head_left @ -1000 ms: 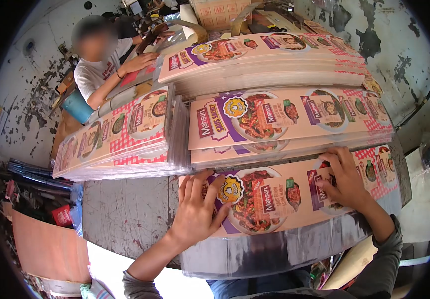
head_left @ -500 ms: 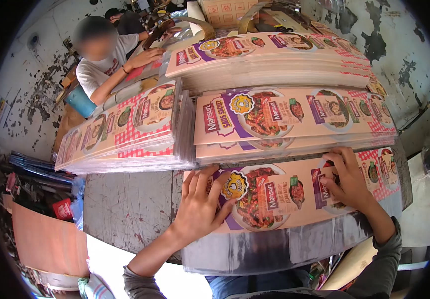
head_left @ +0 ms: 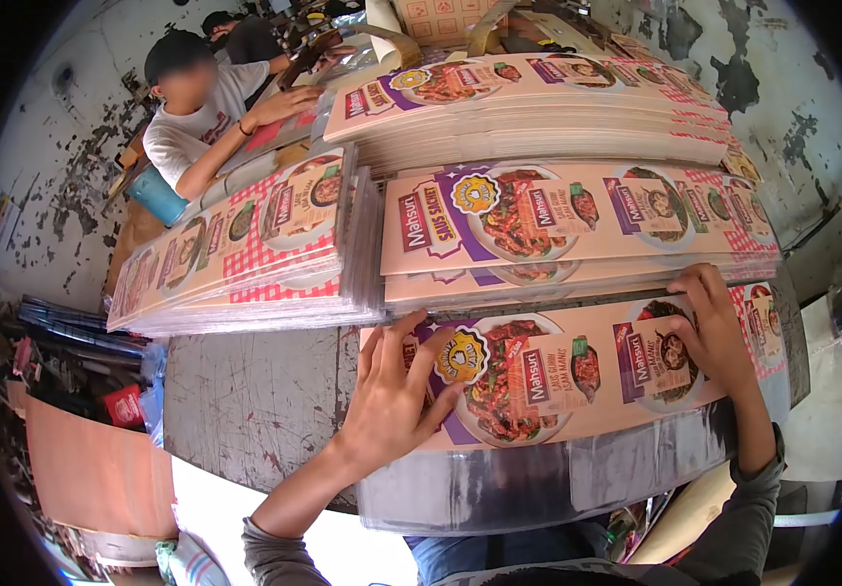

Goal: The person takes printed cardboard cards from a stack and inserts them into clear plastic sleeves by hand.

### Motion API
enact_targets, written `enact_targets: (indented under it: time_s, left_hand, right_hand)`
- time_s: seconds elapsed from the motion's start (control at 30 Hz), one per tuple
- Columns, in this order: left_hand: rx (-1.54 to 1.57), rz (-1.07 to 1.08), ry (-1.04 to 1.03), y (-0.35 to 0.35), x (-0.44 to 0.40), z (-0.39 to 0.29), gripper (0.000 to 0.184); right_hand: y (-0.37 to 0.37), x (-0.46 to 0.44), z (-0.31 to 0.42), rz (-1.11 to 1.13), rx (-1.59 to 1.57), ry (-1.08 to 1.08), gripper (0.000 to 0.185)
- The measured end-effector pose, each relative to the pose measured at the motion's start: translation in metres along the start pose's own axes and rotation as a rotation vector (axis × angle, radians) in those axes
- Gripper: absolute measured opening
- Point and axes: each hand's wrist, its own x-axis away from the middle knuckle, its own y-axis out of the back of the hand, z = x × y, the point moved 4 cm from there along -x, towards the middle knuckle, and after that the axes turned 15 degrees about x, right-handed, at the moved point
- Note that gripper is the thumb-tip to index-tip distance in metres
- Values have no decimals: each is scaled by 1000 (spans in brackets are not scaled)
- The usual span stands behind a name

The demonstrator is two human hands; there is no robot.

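Observation:
A long printed food label sheet (head_left: 538, 391) lies along the table's near edge, on a stack of clear plastic sleeves (head_left: 538, 488) that reach past its lower side. My left hand (head_left: 391, 391) rests on the sheet's left end, fingers apart, fingertips at its upper edge. Toward the right part of the sheet, my right hand (head_left: 718, 337) has its thumb and fingers spread over the print, fingertips near the upper edge. Just beyond the hands is a stack of similar sheets (head_left: 577, 220) with its top ones slightly offset.
Another stack in plastic (head_left: 235, 239) stands at the left, and a taller stack (head_left: 538, 137) at the back. The worn grey table (head_left: 245, 410) shows at the lower left. A co-worker (head_left: 191, 137) sits at the back left, with another person partly visible behind.
My right hand has slid right and away from me along the sheet, uncovering more of the dish picture. My left hand stays at the left end. The view has shifted slightly.

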Motion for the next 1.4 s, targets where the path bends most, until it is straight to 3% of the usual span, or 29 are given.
enact_targets:
  time_s: [0.27,1.4]
  left_hand:
    - [19,-34,6,0,1,0,61]
    - [-17,-30,-2,-2,1,2,50]
  right_hand:
    - [-2,0,3,55,7,53,35]
    - [-4,-1,7,54,40,75,31]
